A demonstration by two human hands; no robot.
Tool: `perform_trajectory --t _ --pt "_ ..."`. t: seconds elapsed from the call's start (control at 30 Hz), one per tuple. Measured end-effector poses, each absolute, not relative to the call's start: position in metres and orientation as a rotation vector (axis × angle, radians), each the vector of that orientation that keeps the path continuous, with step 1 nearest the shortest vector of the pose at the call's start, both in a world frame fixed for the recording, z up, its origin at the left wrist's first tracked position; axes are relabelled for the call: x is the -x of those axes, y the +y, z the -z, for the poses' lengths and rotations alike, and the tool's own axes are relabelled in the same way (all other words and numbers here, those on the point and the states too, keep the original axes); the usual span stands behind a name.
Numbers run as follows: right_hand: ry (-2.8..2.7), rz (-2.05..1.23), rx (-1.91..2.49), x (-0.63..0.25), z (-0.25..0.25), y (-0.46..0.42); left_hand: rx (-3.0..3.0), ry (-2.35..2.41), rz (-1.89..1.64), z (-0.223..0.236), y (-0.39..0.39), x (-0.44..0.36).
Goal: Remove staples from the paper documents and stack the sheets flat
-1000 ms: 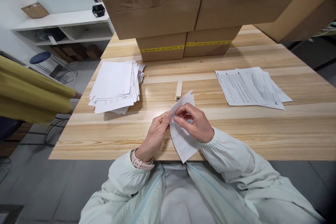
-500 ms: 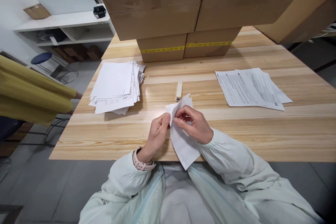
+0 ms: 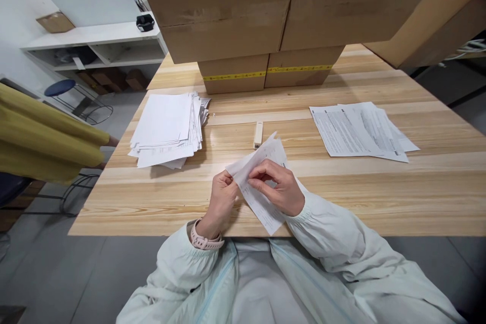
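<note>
Since a second ago your hands have slid left and the printed sheets (image 3: 261, 190) you hold have splayed apart at the top. Stacked cardboard boxes (image 3: 235, 15) loom at the far edge of the bench (image 3: 379, 197); a paper stack (image 3: 167, 129) lies left, loose printed pages (image 3: 360, 129) right, a small white stapler (image 3: 258, 134) just beyond your hands. Your right hand (image 3: 279, 190) pinches the sheets' middle, your left hand (image 3: 222, 197) nips the left corner. Their long axis runs toward you; print's too small to read.

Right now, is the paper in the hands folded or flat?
Folded, partly. The paper bends between the left hand and right hand, its top flap lifted.
</note>
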State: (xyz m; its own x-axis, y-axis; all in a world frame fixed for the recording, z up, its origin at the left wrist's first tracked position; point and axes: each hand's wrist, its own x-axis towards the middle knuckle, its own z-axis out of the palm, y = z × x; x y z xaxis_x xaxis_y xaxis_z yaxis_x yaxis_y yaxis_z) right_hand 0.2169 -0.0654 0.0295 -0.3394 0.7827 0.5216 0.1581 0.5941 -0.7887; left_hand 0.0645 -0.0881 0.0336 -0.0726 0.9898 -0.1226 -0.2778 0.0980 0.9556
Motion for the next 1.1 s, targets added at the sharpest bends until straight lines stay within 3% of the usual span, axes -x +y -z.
perform_trajectory --t 0.2,0.3,0.57,0.8,1.0,1.1 --pt "-1.942 0.069 0.942 -0.222 -0.035 -0.062 -0.948 1.169 -1.367 -0.042 -0.093 -0.066" --pt "-2.099 0.226 0.829 -0.229 -0.044 -0.056 -1.059 1.156 -1.239 -0.046 -0.093 -0.061" --pt "-2.288 -0.405 0.576 -0.264 -0.053 -0.037 -1.319 1.398 -1.336 -0.036 -0.090 -0.047" --pt "-2.252 -1.035 0.537 -0.318 -0.112 -0.033 -1.235 1.396 -1.238 -0.038 -0.080 -0.039" --pt "-2.500 -0.779 0.544 -0.278 -0.108 -0.009 -1.093 1.157 -1.178 -0.058 -0.076 -0.055" --pt "-2.552 -0.853 0.538 -0.260 -0.088 0.000 -1.077 1.111 -1.182 -0.059 -0.076 -0.060"
